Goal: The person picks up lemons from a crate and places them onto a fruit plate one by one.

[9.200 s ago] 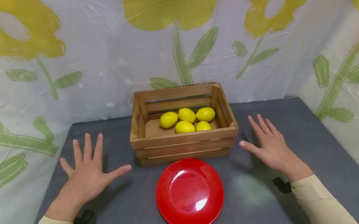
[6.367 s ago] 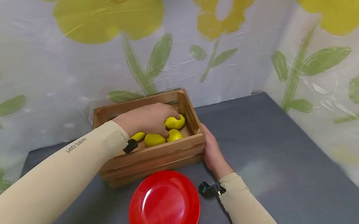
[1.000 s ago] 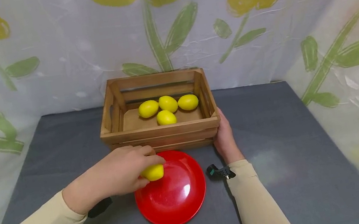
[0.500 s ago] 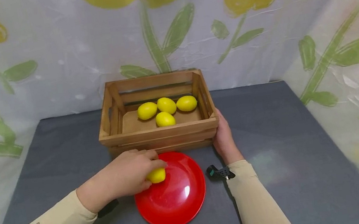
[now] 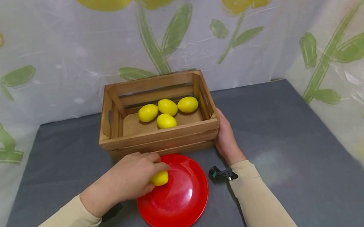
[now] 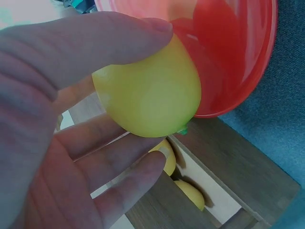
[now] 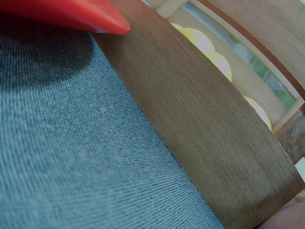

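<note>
My left hand [image 5: 148,171] grips a yellow lemon [image 5: 159,178] from above, low over the upper-left part of the red plate [image 5: 178,203]. In the left wrist view the lemon [image 6: 147,93] sits between my thumb and fingers [image 6: 119,162], with the plate [image 6: 233,43] just beyond it. My right hand [image 5: 226,137] rests against the right front corner of the wooden crate [image 5: 160,134]. Several more lemons [image 5: 167,111] lie inside the crate. The right wrist view shows the crate's front slat [image 7: 205,129] and the plate's rim [image 7: 62,14].
Crate and plate stand on a table under a grey cloth [image 5: 286,140]. A flower-print sheet [image 5: 53,70] hangs close behind and on both sides. Bare cloth lies to the left and right of the crate.
The left hand took one lemon out of the crate and brought it to the plate. Over the last second it sank slightly toward the plate. The right hand stays on the crate.
</note>
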Tool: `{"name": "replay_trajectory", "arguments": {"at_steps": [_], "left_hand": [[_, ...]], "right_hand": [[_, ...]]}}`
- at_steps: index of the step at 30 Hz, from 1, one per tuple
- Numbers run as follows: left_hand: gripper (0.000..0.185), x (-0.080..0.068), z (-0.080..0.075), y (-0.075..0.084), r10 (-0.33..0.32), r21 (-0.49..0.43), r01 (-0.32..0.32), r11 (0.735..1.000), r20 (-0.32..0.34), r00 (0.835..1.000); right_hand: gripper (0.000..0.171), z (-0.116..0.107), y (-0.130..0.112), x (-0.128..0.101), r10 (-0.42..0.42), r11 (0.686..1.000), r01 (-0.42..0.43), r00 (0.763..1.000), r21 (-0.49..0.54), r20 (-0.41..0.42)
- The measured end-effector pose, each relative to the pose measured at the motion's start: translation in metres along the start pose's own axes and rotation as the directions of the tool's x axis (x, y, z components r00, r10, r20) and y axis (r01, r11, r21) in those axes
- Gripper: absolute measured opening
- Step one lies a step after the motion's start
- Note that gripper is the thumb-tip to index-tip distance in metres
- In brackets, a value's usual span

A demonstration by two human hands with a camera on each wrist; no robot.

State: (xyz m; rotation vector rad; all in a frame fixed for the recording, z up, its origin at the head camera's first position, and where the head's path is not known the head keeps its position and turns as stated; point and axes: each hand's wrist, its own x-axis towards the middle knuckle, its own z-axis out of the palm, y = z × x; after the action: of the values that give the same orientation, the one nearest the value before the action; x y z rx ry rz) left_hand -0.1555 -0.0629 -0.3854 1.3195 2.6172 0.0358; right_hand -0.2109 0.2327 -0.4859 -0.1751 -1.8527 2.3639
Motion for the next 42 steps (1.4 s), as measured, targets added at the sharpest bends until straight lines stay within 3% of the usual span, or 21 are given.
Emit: {"name": "replay_trajectory", "arguments": {"at_steps": [22, 42], "left_hand": [[0.054, -0.001, 0.013, 0.003, -0.018, -0.016, 0.018, 1.0, 0.023, 1.0], [0.056, 0.002, 0.011, 0.006, -0.026, 0.0, 0.026, 1.0, 0.019, 0.999]], "right_hand": [[0.053, 0.001, 0.005, -0.001, 0.002, 1.0, -0.002, 1.0, 0.0, 0.008], [0.053, -0.001, 0.001, 0.001, -0.012, 1.0, 0.012, 1.0, -0.007, -0.001]]}}
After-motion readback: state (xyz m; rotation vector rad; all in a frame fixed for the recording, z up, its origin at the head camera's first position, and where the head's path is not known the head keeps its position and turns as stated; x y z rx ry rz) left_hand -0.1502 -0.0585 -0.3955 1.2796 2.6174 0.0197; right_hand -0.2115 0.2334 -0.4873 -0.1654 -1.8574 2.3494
